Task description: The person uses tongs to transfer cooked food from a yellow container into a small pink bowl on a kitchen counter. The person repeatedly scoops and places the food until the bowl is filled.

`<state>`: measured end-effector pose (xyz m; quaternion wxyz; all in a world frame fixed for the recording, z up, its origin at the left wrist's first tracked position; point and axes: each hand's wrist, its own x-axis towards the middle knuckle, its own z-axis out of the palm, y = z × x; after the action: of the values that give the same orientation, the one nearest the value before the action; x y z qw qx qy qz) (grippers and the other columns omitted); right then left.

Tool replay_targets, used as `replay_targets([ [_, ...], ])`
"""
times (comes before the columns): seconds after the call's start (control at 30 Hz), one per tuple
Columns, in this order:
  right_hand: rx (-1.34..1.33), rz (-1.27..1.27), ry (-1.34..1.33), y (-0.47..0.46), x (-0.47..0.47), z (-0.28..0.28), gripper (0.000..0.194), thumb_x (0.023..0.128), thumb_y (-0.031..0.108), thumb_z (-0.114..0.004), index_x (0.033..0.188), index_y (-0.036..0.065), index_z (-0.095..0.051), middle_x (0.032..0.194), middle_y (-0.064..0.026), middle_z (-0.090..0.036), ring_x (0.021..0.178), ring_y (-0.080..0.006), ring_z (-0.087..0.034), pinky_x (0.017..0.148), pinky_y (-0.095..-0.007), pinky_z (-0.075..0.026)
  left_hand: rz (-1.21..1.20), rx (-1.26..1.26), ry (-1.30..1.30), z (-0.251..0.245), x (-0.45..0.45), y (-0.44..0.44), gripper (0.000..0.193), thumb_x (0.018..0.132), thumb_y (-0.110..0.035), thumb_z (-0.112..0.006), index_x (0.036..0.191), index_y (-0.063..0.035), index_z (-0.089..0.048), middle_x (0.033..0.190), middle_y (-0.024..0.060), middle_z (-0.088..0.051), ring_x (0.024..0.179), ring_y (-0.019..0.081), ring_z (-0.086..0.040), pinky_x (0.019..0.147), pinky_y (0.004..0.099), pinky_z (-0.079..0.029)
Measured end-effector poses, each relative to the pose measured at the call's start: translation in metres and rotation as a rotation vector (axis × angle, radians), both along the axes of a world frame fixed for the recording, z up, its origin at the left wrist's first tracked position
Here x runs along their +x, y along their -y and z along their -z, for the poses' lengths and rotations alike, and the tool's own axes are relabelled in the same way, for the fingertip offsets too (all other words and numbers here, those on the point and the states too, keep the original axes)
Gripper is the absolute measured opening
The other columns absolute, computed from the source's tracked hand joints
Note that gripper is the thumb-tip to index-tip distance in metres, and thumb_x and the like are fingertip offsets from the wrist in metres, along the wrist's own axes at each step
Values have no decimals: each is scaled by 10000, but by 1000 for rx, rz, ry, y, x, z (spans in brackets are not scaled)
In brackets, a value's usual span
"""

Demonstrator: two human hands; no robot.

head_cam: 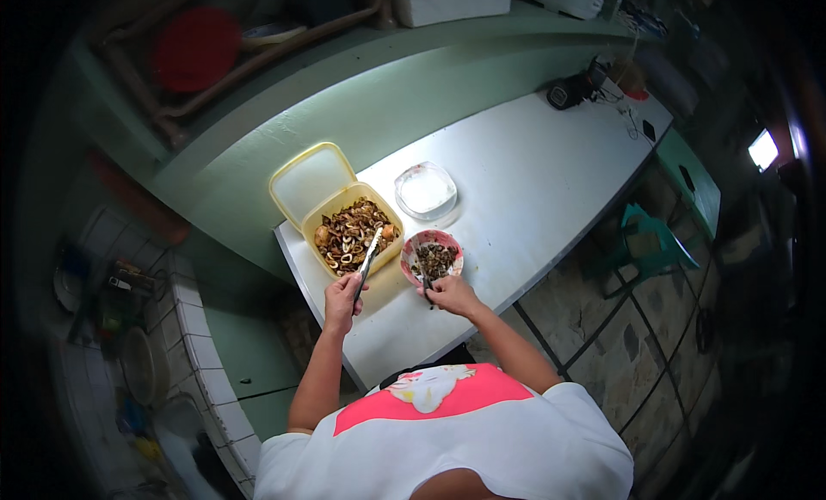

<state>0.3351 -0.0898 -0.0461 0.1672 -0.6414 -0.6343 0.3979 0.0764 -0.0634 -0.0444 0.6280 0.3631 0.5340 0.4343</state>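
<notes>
My left hand point(343, 301) grips metal tongs point(369, 260), whose tips lie over a yellowish plastic container point(310, 256) of cooked food with pale rings point(352, 238). The container's translucent lid point(314, 182) leans open behind it. My right hand point(450, 295) is at the near rim of a red-and-white bowl point(408, 248) and holds the dark handle of a utensil point(426, 284); its far part reaches into small brown pieces of food point(437, 260). Behind the bowl, a clear lidded container point(426, 189) with white contents rests on the white table point(516, 177).
A dark device point(571, 92) with cables and a phone-like dark object point(648, 131) lie at the table's far end. Green plastic stool point(639, 248) stands on the tiled floor at right. A tiled counter point(200, 345) with dishes runs along the left, below a green wall.
</notes>
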Motion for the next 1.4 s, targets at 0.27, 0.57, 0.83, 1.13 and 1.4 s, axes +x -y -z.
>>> replay_targets([
  [0.27, 189, -117, 355, -55, -54, -33, 777, 737, 764, -452, 676, 23, -679, 727, -207, -660, 759, -356, -663, 700, -454, -508, -100, 34, -47, -3, -12, 10, 250, 916, -219, -602, 1021, 5, -634, 723, 44, -613, 364, 55, -403, 317, 202, -278],
  [0.57, 177, -239, 348, -78, -81, -41, 800, 722, 785, -447, 688, 20, -676, 789, -226, -666, 815, -366, -660, 752, -457, -512, -214, 50, -15, -7, -30, 10, 248, 914, -224, -601, 1009, 3, -632, 724, 31, -607, 369, 48, -406, 330, 195, -290],
  [0.83, 209, -288, 242, -90, -83, -31, 665, 780, 685, -495, 678, 50, -661, 711, -200, -646, 761, -367, -649, 718, -462, -506, -262, 78, -115, 3, -42, 4, 257, 903, -204, -621, 1041, 12, -641, 726, 37, -623, 377, 45, -401, 333, 195, -290],
  [1.13, 105, -290, 211, -90, -83, -29, 690, 770, 702, -487, 724, 44, -690, 721, -213, -653, 774, -362, -660, 719, -450, -517, -259, 56, -105, 9, -48, 1, 298, 895, -214, -632, 1086, 15, -620, 740, 40, -627, 376, 46, -400, 334, 189, -289],
  [1.4, 153, -266, 288, -89, -89, -32, 760, 736, 760, -469, 669, 30, -671, 700, -193, -652, 765, -346, -657, 711, -438, -510, -247, 63, -91, 5, -41, 3, 254, 898, -193, -629, 1053, 7, -647, 723, 30, -624, 382, 45, -396, 339, 193, -284],
])
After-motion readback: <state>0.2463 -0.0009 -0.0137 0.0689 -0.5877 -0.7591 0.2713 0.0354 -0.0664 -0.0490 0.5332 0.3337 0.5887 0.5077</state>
